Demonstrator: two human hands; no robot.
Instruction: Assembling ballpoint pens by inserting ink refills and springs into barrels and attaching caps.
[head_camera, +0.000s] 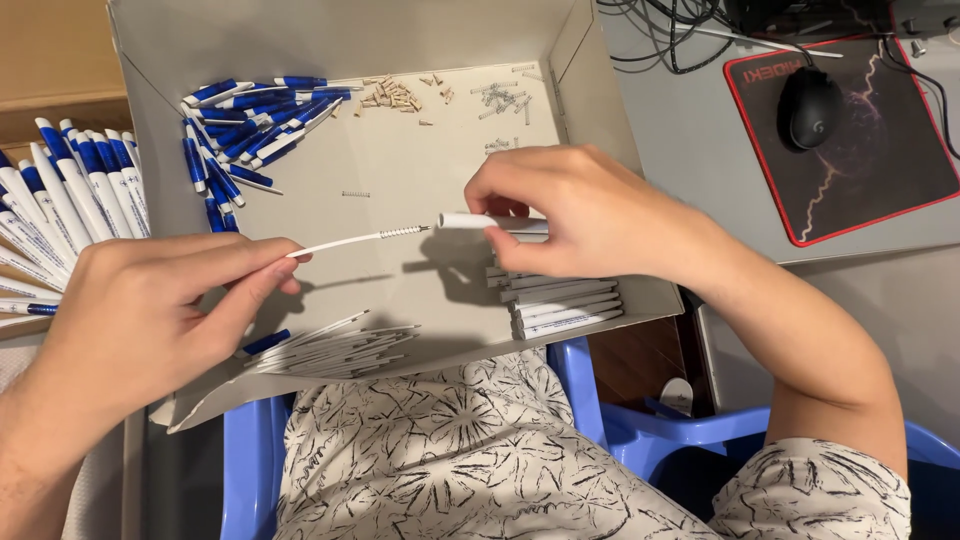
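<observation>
My left hand (150, 310) pinches a thin white pen refill (345, 240) with a small metal spring (402, 232) slid onto its tip. My right hand (580, 210) grips a white pen barrel (470, 221), its open end facing the refill tip a short gap away. Both hands hover over a shallow grey cardboard tray (400, 160). In the tray lie a heap of blue-and-white pen parts (245, 135), loose springs (500, 98), small tan pieces (395, 95), a bundle of white refills (340, 350) and a stack of white barrels (560, 300).
Finished blue-and-white pens (60, 200) are fanned out at the left edge. A black mouse (808, 105) sits on a dark red-edged mouse pad (860, 140) on the grey desk at right, with cables (680, 30) behind. A blue plastic chair (600, 420) is below.
</observation>
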